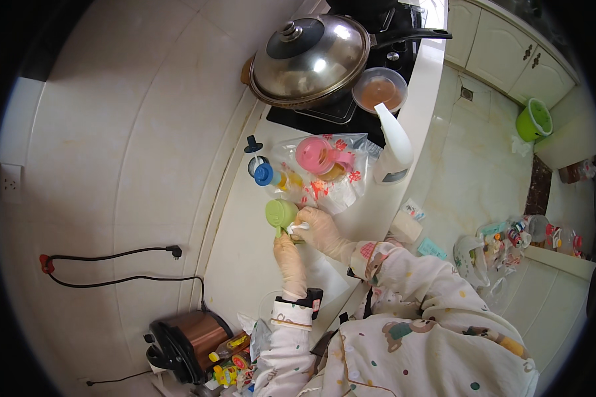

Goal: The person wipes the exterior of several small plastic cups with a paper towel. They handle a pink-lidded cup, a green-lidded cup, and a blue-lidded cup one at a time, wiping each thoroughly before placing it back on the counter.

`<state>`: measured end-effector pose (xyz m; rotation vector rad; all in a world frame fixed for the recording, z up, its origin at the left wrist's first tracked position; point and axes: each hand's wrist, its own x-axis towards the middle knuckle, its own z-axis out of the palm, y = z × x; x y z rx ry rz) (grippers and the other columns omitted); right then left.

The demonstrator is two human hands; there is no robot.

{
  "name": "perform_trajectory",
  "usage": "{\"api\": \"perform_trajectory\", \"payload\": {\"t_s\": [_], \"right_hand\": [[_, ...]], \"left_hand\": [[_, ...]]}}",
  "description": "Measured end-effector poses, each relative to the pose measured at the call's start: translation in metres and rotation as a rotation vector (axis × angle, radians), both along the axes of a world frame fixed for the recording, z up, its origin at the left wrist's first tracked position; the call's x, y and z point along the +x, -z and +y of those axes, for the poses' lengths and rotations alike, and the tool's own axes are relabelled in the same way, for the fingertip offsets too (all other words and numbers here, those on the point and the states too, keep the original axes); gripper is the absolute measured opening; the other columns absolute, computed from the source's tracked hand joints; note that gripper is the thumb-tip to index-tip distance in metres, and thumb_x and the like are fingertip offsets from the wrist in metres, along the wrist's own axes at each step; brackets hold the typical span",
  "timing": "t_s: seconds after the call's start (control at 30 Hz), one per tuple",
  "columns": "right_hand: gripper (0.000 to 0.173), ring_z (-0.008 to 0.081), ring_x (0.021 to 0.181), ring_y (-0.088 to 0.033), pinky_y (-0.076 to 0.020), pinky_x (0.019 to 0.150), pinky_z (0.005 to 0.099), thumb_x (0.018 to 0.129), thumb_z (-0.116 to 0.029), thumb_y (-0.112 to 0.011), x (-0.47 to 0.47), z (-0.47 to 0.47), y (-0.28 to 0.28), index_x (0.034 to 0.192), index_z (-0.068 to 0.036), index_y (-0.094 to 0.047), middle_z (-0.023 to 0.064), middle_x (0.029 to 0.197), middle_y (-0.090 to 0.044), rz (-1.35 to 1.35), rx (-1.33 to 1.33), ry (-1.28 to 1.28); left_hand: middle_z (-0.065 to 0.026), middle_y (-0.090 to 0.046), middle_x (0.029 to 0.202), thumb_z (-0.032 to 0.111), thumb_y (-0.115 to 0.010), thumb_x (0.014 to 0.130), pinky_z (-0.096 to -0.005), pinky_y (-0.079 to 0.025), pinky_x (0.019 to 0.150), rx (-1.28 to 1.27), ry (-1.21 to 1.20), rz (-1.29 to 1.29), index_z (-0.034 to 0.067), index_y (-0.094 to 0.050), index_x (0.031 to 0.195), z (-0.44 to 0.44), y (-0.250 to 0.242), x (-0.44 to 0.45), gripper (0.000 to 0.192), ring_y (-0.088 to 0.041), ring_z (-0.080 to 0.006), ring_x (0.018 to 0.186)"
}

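Observation:
My gloved left hand (pixel 289 258) grips the handle of a green-lidded container (pixel 281 213) on the white countertop (pixel 233 258). Against its side, my gloved right hand (pixel 320 229) pinches a white wipe or tissue (pixel 298 228). Beyond them lies a clear plastic bag with red print (pixel 345 196). A pink-lidded jug (pixel 318 155) and a blue-capped bottle (pixel 264 174) stand on or beside the bag, close to a dark-topped bottle (pixel 253 145). A white spray bottle (pixel 395 149) stands by the counter's front edge.
A lidded wok (pixel 310 62) sits on the black hob (pixel 298 119), beside a plastic bowl with brownish contents (pixel 380 91). A copper-coloured electric cooker (pixel 193 342) and food packages (pixel 231 367) occupy the near end. A plugged cord (pixel 114 255) hangs on the wall. Bags and bottles lie on the floor.

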<state>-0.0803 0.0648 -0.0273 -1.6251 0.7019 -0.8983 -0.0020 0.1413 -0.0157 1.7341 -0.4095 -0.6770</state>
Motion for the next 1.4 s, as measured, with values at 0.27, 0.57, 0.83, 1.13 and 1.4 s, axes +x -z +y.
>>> {"api": "perform_trajectory", "payload": {"t_s": [0.27, 0.57, 0.83, 1.13, 1.4], "right_hand": [[0.017, 0.0267, 0.078, -0.055, -0.0452, 0.070, 0.0350, 0.065, -0.012, -0.069, 0.000, 0.010, 0.032, 0.077, -0.007, -0.058, 0.0070, 0.081, -0.054, 0.235, -0.137, 0.076], [0.013, 0.0214, 0.076, -0.057, -0.0463, 0.071, 0.0297, 0.073, -0.010, -0.064, -0.007, 0.016, 0.010, 0.084, -0.003, -0.063, 0.0078, 0.082, -0.057, -0.119, 0.243, -0.006], [0.024, 0.0269, 0.073, -0.058, -0.0458, 0.067, 0.0362, 0.064, -0.016, -0.071, 0.012, 0.018, 0.016, 0.072, -0.004, -0.052, 0.0116, 0.075, -0.059, 0.185, 0.439, 0.155], [0.022, 0.0296, 0.071, -0.056, -0.0456, 0.065, 0.0364, 0.066, -0.014, -0.068, 0.009, 0.015, 0.017, 0.070, -0.004, -0.049, 0.0118, 0.075, -0.055, 0.066, 0.250, 0.106], [0.023, 0.0307, 0.071, -0.053, -0.0443, 0.064, 0.0373, 0.067, -0.016, -0.069, 0.004, 0.012, 0.041, 0.072, -0.005, -0.049, 0.0123, 0.074, -0.052, 0.131, 0.177, 0.131]], "left_hand": [[0.0023, -0.053, 0.069, 0.030, -0.040, 0.095, -0.0235, -0.039, 0.064, 0.088, -0.041, -0.033, 0.007, -0.055, 0.091, 0.005, 0.006, -0.001, 0.028, -0.047, -0.0073, 0.066], [-0.0006, -0.055, 0.079, 0.025, -0.044, 0.094, -0.0239, -0.042, 0.065, 0.023, -0.144, -0.080, 0.003, -0.054, 0.098, 0.001, 0.005, -0.009, 0.024, -0.050, -0.0101, 0.070], [-0.0033, -0.053, 0.075, 0.017, -0.048, 0.091, -0.0276, -0.041, 0.064, 0.101, -0.038, -0.339, 0.000, -0.055, 0.089, 0.006, 0.010, -0.004, 0.019, -0.047, -0.0126, 0.069], [-0.0020, -0.052, 0.075, 0.019, -0.046, 0.092, -0.0271, -0.040, 0.064, 0.113, -0.021, -0.325, 0.000, -0.054, 0.086, 0.002, 0.001, -0.009, 0.021, -0.046, -0.0122, 0.070], [-0.0032, -0.053, 0.076, 0.019, -0.046, 0.092, -0.0275, -0.040, 0.066, 0.096, 0.001, -0.365, 0.000, -0.055, 0.087, 0.002, 0.003, -0.003, 0.021, -0.046, -0.0127, 0.070]]}}
